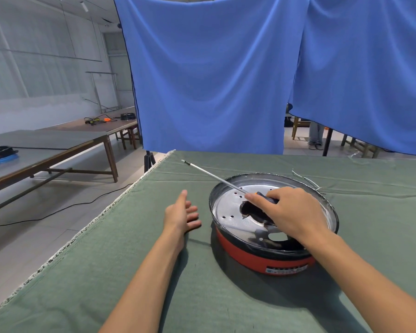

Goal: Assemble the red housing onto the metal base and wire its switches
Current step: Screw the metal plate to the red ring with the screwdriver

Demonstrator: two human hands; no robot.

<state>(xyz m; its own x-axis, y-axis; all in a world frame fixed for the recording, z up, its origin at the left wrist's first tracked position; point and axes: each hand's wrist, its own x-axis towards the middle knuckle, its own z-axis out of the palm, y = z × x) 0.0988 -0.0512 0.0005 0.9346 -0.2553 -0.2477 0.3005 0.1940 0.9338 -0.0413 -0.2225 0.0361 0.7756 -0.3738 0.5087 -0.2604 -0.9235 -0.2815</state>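
Right hand (291, 212) grips the screwdriver (216, 179) over the red housing (257, 258); left hand (181, 216) rests open, empty. We should brace the housing left-handed before driving screws.

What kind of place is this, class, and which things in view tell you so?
Probably a workshop or assembly hall. A long work table stands to the left, cables and tools lie on another table behind it, and a blue curtain screens off the green-covered bench.
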